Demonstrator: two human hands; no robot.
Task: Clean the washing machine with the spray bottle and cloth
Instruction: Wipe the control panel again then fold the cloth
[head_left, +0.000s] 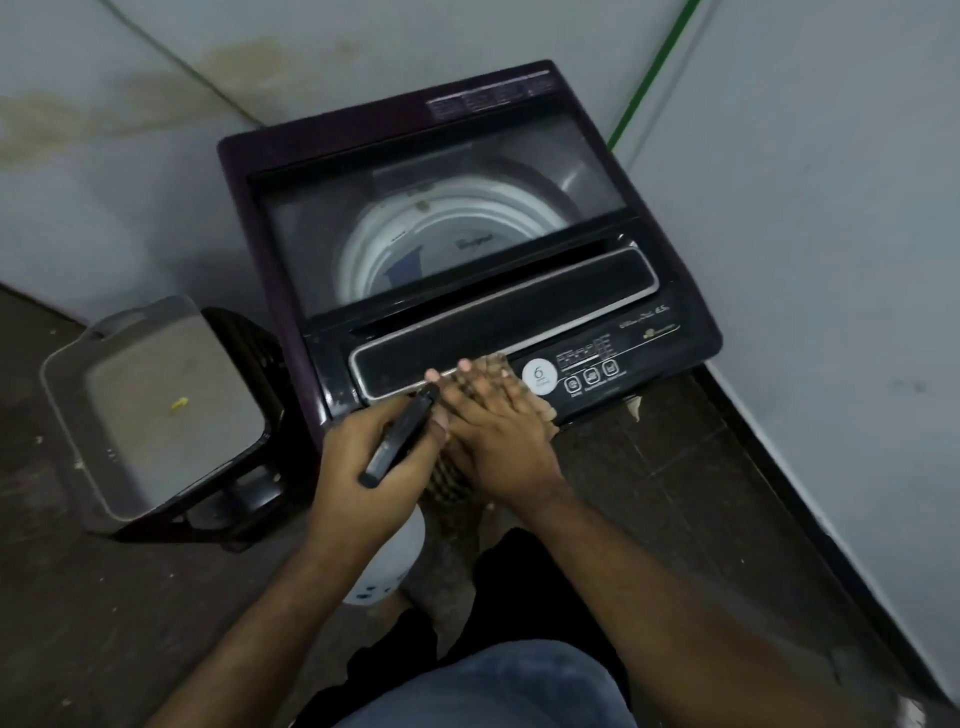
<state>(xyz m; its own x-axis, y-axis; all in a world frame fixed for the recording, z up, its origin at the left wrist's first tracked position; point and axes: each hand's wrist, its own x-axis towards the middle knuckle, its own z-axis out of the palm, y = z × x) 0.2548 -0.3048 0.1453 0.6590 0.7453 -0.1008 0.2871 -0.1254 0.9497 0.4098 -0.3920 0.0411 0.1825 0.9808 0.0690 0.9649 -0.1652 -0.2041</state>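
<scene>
A dark purple top-loading washing machine (675, 291) stands in a corner, its glass lid closed over the white drum. My left hand (374, 457) grips the black trigger head of a spray bottle (395, 556), whose white body hangs below my wrist. My right hand (498, 431) lies flat, pressing a brown checked cloth (493, 366) against the front control panel, just left of the round white sticker. Most of the cloth is hidden under my hand, and part hangs down over the machine's front edge.
A dark plastic stool (244, 467) at the left carries a grey rectangular tray (67, 395) with a small yellow scrap inside. Pale walls close in behind and on the right. A green cable (654, 67) runs up the back wall. The floor is dark tile.
</scene>
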